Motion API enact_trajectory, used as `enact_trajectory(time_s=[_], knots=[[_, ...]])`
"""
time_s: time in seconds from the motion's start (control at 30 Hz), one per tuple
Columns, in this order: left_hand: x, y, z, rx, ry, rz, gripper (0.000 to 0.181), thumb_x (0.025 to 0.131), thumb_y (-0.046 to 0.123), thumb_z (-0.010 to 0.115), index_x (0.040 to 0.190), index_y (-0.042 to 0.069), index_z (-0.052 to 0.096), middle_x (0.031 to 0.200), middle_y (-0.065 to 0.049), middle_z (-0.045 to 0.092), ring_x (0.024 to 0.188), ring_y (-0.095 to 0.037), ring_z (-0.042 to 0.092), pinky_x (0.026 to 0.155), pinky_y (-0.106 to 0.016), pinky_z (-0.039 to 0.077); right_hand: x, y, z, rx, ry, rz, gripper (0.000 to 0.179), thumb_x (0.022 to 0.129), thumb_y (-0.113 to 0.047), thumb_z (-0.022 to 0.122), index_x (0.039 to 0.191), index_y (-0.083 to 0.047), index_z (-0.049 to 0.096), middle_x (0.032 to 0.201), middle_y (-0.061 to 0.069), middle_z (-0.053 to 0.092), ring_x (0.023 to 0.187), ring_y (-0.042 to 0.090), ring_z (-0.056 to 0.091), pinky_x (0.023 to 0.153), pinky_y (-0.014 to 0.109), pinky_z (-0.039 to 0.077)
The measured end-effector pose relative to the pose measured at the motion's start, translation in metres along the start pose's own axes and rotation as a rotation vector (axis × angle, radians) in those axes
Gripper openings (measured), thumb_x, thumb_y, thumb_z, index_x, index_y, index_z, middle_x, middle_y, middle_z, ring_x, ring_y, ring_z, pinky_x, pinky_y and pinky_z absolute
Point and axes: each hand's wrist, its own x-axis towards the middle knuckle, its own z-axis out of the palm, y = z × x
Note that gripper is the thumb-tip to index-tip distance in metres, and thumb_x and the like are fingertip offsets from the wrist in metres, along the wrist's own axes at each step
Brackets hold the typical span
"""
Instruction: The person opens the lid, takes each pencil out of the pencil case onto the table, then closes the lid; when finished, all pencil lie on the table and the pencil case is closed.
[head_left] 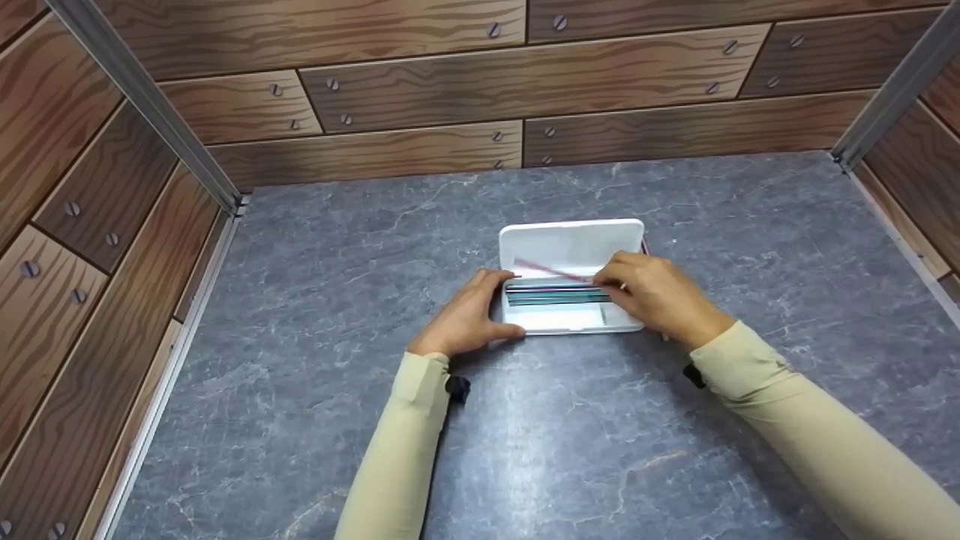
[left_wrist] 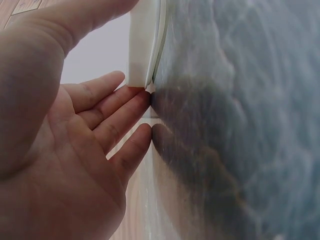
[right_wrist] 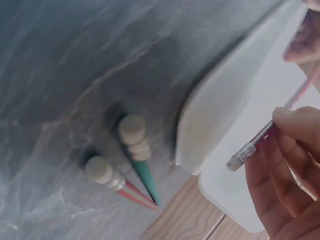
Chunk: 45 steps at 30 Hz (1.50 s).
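Observation:
A white pencil case point(head_left: 566, 319) lies with its lid raised, several dark and teal pencils point(head_left: 555, 292) lined up inside. My left hand point(head_left: 469, 311) holds the case's left end, thumb at the front edge and fingers at the back corner. In the left wrist view, its fingertips point(left_wrist: 142, 100) meet the white end wall. Over the case's right part, my right hand point(head_left: 652, 289) pinches a reddish pencil point(head_left: 551, 270), which slants above the row. That pencil's silvery collar and pale eraser point(right_wrist: 239, 159) stick out past the fingers in the right wrist view.
Beside the case on the grey marbled tabletop point(head_left: 300, 300) lie a green pencil point(right_wrist: 144, 177) and a red pencil point(right_wrist: 132, 194), both with white erasers. Wood-patterned walls point(head_left: 450, 90) and metal corner posts point(head_left: 150, 97) enclose the back and sides.

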Motion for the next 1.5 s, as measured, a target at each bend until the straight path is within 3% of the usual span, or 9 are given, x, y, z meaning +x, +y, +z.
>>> enact_trajectory(time_s=[0.1, 0.2, 0.33, 0.47, 0.7, 1.0, 1.5], knots=[[0.000, 0.000, 0.000, 0.001, 0.002, -0.003, 0.089, 0.091, 0.031, 0.096, 0.164, 0.010, 0.050, 0.162, -0.012, 0.055, 0.154, -0.030, 0.054, 0.134, -0.046, 0.040, -0.002, 0.002, -0.010, 0.073, 0.086, 0.095, 0.018, 0.092, 0.008, 0.084, 0.108, 0.000, 0.084, 0.099, 0.014, 0.081, 0.087, 0.030, 0.079, 0.077, 0.044, 0.067], [0.000, 0.001, 0.000, 0.005, -0.002, -0.015, 0.090, 0.091, 0.032, 0.096, 0.165, 0.011, 0.049, 0.164, -0.012, 0.054, 0.155, -0.029, 0.052, 0.135, -0.046, 0.039, -0.005, 0.008, -0.021, 0.122, 0.180, 0.229, 0.018, 0.092, 0.007, 0.084, 0.109, 0.001, 0.085, 0.101, 0.017, 0.084, 0.085, 0.025, 0.079, 0.079, 0.023, 0.064], [0.000, 0.001, 0.000, 0.011, -0.006, -0.029, 0.091, 0.091, 0.034, 0.096, 0.166, 0.012, 0.048, 0.165, -0.011, 0.053, 0.157, -0.028, 0.051, 0.135, -0.046, 0.039, -0.011, 0.017, -0.035, 0.176, 0.258, 0.414, 0.018, 0.094, 0.002, 0.085, 0.111, 0.003, 0.086, 0.100, 0.023, 0.085, 0.078, -0.006, 0.070, 0.073, 0.000, 0.047], [-0.001, 0.002, 0.000, 0.010, -0.004, -0.028, 0.091, 0.091, 0.033, 0.096, 0.166, 0.012, 0.048, 0.165, -0.011, 0.054, 0.156, -0.028, 0.052, 0.135, -0.047, 0.040, -0.020, 0.026, -0.043, 0.246, 0.226, 0.564, 0.023, 0.096, -0.004, 0.085, 0.117, 0.006, 0.084, 0.102, 0.028, 0.084, 0.066, -0.023, 0.060, 0.061, 0.004, 0.048], [0.002, 0.001, 0.001, 0.003, -0.010, -0.029, 0.092, 0.091, 0.033, 0.096, 0.167, 0.012, 0.048, 0.164, -0.011, 0.053, 0.157, -0.028, 0.051, 0.135, -0.047, 0.040, -0.041, 0.042, -0.037, 0.316, 0.076, 0.734, 0.034, 0.097, -0.006, 0.081, 0.126, 0.010, 0.080, 0.108, 0.030, 0.083, 0.063, -0.012, 0.066, 0.059, 0.011, 0.055], [0.001, 0.001, 0.001, 0.003, -0.006, -0.034, 0.092, 0.091, 0.032, 0.096, 0.167, 0.011, 0.047, 0.165, -0.011, 0.053, 0.158, -0.028, 0.050, 0.135, -0.046, 0.039, -0.051, 0.047, -0.028, 0.317, -0.077, 0.785, 0.040, 0.094, -0.008, 0.086, 0.129, 0.009, 0.078, 0.107, 0.027, 0.084, 0.065, -0.003, 0.070, 0.058, 0.014, 0.055], [0.000, 0.002, 0.001, 0.001, -0.001, -0.035, 0.092, 0.091, 0.032, 0.096, 0.166, 0.012, 0.048, 0.164, -0.011, 0.054, 0.156, -0.028, 0.052, 0.135, -0.046, 0.039, -0.052, 0.044, -0.025, 0.401, -0.138, 0.822, 0.039, 0.099, -0.005, 0.081, 0.132, 0.016, 0.074, 0.112, 0.032, 0.082, 0.070, 0.000, 0.074, 0.065, 0.019, 0.064]])
